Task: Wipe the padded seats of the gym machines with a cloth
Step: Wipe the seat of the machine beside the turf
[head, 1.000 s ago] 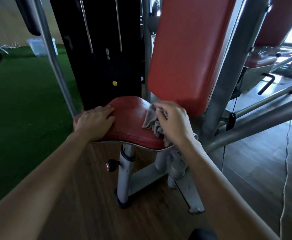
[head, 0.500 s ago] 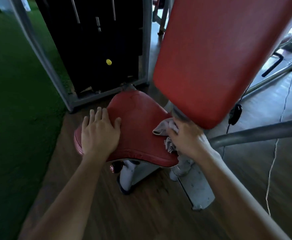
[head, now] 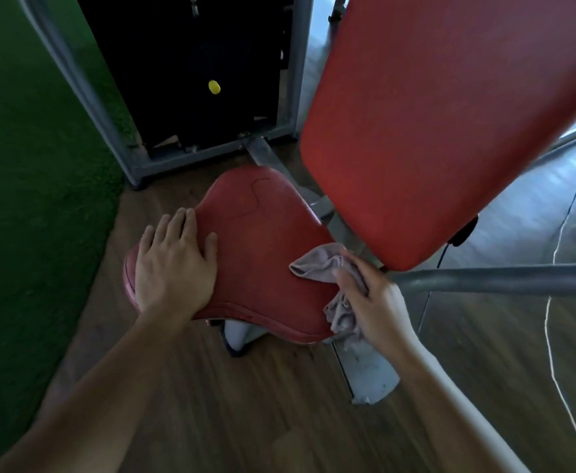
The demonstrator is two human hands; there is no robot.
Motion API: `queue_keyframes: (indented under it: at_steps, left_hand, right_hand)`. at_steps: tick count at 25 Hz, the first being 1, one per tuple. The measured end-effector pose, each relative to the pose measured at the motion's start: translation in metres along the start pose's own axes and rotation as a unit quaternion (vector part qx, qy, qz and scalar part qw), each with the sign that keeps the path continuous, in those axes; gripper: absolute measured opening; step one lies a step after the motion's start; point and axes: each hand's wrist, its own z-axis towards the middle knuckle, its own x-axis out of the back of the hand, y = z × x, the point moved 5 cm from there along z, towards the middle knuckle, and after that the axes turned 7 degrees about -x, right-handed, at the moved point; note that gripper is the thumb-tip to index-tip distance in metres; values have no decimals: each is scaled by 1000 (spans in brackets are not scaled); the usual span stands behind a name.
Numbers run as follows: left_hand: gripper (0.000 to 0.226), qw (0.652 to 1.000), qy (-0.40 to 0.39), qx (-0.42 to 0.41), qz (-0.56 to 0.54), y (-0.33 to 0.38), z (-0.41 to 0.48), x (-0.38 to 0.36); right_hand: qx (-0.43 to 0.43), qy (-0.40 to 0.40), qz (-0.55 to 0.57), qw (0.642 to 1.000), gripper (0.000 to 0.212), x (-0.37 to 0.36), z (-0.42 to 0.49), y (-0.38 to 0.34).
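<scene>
Seat (head: 262, 254), red padded, sits mid-frame w/ its narrow nose toward 12 o'clock. Your L hand (head: 174, 271) lies flat on its 9 o'clock edge, fingers straight and together, thumb spread toward 3, holding nothing. Your R hand (head: 378, 305) is at the seat's 4 o'clock corner, fingers curled round a bunched grey-pink cloth (head: 317, 262). One flap lies on the pad toward 10 from your knuckles; the rest hangs past the seat rim at 6. Big red backrest (head: 450, 114) leans over at 1-2 o'clock, its lower edge just above the cloth. Grey bar (head: 501, 279) runs off toward 3. Black weight stack (head: 194, 56) w/ yellow pin (head: 214, 87) at 11, green turf (head: 24, 199) at 9, wood floor (head: 245, 404) at 6, thin white cord (head: 552, 336) at 4.
</scene>
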Motion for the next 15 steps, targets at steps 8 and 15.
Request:
queue_keyframes:
  at_steps: [8, 15]
  left_hand:
    - [63, 1000, -2, 4, 7, 2, 1, 1]
    - [60, 1000, 8, 10, 2, 2, 2, 2]
  right_hand:
    - [-12, -19, 7, 1000, 37, 0, 2, 28]
    - [-68, -4, 17, 998, 42, -14, 26, -5]
